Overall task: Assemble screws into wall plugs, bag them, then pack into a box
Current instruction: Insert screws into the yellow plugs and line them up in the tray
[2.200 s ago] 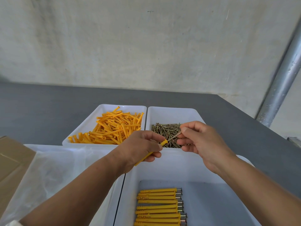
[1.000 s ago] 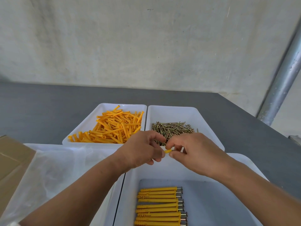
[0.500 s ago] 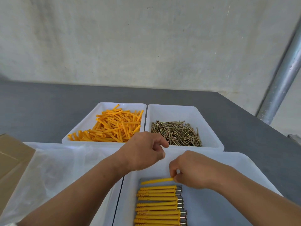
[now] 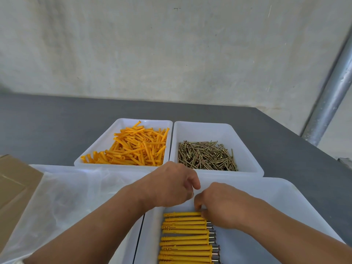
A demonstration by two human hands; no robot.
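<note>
Right hand [image 4: 222, 205]: thumb and fingers curled down, pinching the screw end of the topmost yellow plastic wall plug [image 4: 182, 214]. This plug lies at the far end of a row of assembled yellow plugs with steel screw heads [image 4: 186, 239], just nearward of the hand, inside a white plastic tray [image 4: 285, 199]. Left hand [image 4: 171, 185]: just beside the right, fingers loosely curled, nothing seen in it. Left of both hands: clear plastic bags [image 4: 62, 197] in a second white tray [image 4: 38, 165], then a brown cardboard box [image 4: 13, 183]. Ahead of the hands: loose orange wall plugs [image 4: 133, 147] in the left white bin [image 4: 123, 124], brass-coloured screws [image 4: 205, 155] in the right white bin [image 4: 209, 130], on a dark grey table [image 4: 57, 126].
</note>
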